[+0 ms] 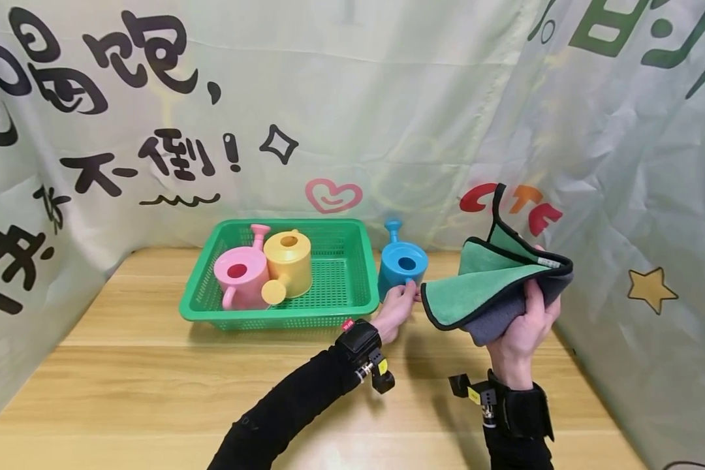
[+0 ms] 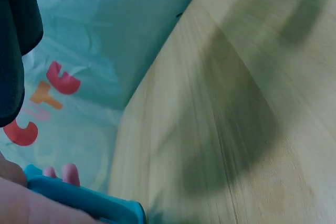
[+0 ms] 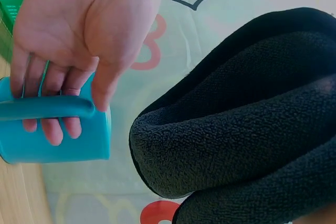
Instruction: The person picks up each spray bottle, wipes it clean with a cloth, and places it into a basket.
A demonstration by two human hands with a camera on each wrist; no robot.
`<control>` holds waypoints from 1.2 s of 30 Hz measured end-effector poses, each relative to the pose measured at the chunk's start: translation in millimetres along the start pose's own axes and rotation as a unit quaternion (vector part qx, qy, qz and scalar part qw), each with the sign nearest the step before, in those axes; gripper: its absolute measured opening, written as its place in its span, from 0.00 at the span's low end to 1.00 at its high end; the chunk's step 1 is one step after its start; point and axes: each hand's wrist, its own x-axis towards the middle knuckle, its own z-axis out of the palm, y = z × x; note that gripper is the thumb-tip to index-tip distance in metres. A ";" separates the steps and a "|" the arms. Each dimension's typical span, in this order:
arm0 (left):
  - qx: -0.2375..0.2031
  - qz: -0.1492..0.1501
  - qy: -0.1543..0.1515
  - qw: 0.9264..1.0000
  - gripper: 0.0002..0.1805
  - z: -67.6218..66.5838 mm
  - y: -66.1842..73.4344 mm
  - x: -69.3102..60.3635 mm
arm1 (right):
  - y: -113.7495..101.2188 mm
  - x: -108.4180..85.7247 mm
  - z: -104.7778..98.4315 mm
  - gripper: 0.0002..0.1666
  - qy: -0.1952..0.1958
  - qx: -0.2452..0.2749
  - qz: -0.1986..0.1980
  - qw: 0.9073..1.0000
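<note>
While our left grip [image 1: 395, 307] is hooked round the handle [image 3: 47, 107] of the blue watering can [image 1: 407, 256] just ahead of it, our right grip [image 1: 525, 333] is holding a bunched-up cloth [image 1: 476, 292].

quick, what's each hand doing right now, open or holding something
Left hand: closed, holding the blue watering can by its handle.
Right hand: closed, holding the green and grey cloth.
</note>
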 end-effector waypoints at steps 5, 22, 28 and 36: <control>-0.019 0.040 -0.009 0.999 0.19 0.6 -1.2 -2.7 | 0.7 0.6 0.0 0.20 -0.006 0.000 0.004 1.000; 0.072 0.133 -0.012 0.988 0.19 -11.7 27.5 -45.3 | 0.4 0.9 2.5 0.21 0.014 0.024 0.008 1.000; 0.075 0.189 -0.039 0.978 0.20 -25.5 40.8 -70.9 | -6.1 2.5 4.5 0.22 0.043 0.037 0.010 0.998; 0.066 0.237 -0.077 0.966 0.18 -65.4 48.9 -106.1 | -8.8 -0.5 5.6 0.18 0.050 0.025 0.022 0.998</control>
